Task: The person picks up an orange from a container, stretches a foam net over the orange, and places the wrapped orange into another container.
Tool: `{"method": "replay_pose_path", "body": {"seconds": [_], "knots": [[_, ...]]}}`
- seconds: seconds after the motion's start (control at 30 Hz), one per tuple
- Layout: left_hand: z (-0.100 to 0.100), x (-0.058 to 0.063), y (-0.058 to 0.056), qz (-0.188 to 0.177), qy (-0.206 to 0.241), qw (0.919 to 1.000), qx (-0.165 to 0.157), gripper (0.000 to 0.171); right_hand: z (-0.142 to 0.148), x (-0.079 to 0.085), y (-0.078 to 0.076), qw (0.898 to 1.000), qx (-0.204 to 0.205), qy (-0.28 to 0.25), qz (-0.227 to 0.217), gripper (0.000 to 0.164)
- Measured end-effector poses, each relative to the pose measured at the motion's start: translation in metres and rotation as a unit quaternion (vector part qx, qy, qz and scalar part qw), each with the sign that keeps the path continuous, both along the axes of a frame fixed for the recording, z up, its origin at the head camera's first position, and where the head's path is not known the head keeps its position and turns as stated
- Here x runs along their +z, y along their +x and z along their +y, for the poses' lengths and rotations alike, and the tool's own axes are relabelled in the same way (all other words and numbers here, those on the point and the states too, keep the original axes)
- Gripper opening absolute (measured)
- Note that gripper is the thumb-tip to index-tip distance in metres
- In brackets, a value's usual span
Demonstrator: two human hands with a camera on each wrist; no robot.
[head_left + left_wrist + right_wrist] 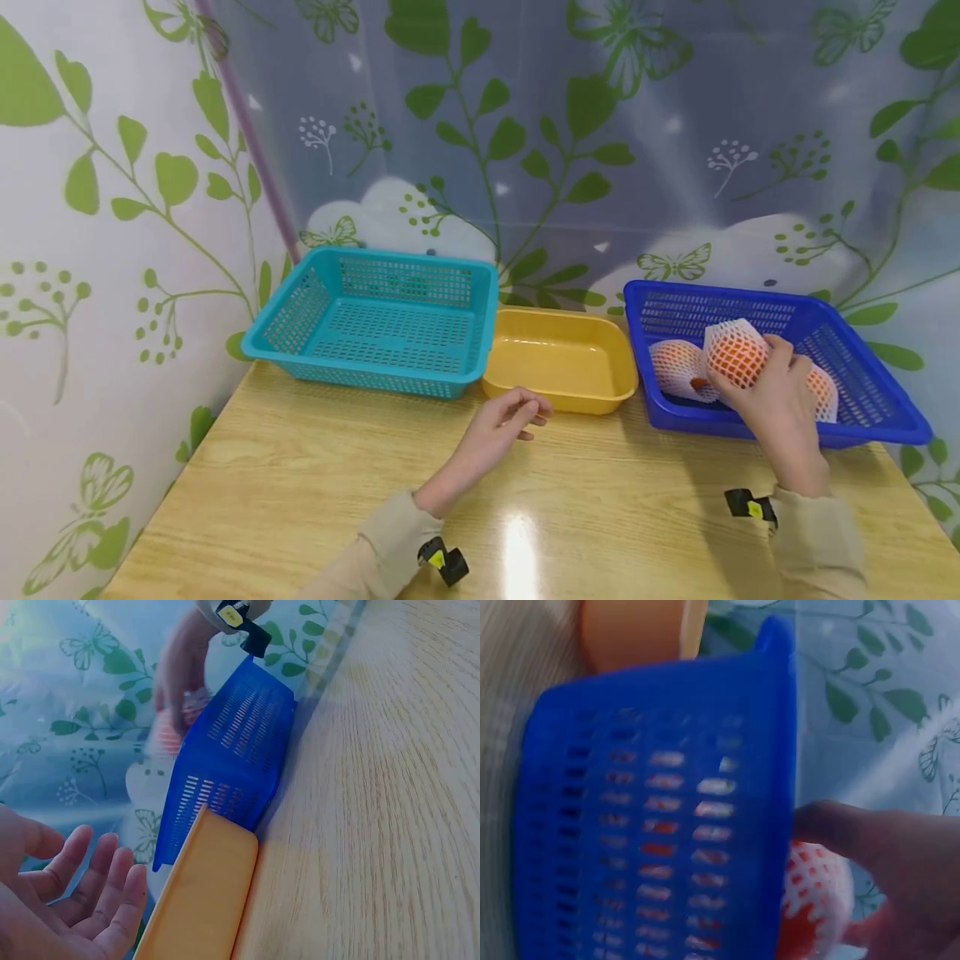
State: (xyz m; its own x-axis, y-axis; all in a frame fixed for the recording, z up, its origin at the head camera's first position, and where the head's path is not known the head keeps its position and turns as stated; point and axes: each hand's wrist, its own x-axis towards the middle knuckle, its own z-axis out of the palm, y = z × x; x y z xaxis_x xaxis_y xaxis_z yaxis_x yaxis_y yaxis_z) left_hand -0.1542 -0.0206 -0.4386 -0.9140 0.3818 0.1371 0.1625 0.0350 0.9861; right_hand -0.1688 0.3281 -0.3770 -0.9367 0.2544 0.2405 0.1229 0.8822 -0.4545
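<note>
My right hand (783, 408) grips a round orange-red fruit in a white foam net (737, 354), held over the blue basket (885, 392). Inside that basket lie another netted fruit (678, 367) on the left and one more netted fruit (823, 392), partly behind the hand. The right wrist view shows the gripped fruit (817, 892) beside the basket's rim, its lower part cut off. My left hand (498, 429) hovers near the front edge of the yellow tray (558, 400), fingers loosely curled. Nothing is in its palm in the left wrist view.
A teal basket (375, 379) stands left of the yellow tray, its rim beside the tray's edge. All three containers line the back of the wooden table (315, 458). Behind them hangs a leaf-patterned curtain (525, 167).
</note>
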Motion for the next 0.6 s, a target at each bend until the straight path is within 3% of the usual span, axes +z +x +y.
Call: {"method": "replay_pose_path", "body": {"seconds": [0.2, 0.3, 0.4, 0.5, 0.6], "knots": [[0.003, 0.001, -0.001, 0.006, -0.016, 0.9998, 0.003, 0.023, 0.013, -0.006, 0.003, 0.997, 0.019, 0.051, -0.054, 0.098], [0.003, 0.002, -0.003, 0.017, -0.026, 0.9995, 0.001, 0.023, 0.012, -0.004, 0.004, 0.996, 0.017, 0.063, -0.060, 0.102], [0.001, 0.005, -0.004, 0.035, -0.044, 0.9984, 0.001, 0.025, 0.004, -0.003, 0.005, 0.997, 0.014, 0.076, -0.024, 0.098], [-0.002, 0.006, -0.006, 0.082, -0.085, 0.9929, 0.015, 0.030, -0.012, 0.002, 0.008, 0.994, 0.038, 0.087, 0.050, 0.080], [-0.007, 0.011, -0.006, 0.157, -0.154, 0.9747, 0.042, 0.033, -0.034, 0.008, 0.011, 0.988, 0.093, 0.082, 0.097, 0.064]]}}
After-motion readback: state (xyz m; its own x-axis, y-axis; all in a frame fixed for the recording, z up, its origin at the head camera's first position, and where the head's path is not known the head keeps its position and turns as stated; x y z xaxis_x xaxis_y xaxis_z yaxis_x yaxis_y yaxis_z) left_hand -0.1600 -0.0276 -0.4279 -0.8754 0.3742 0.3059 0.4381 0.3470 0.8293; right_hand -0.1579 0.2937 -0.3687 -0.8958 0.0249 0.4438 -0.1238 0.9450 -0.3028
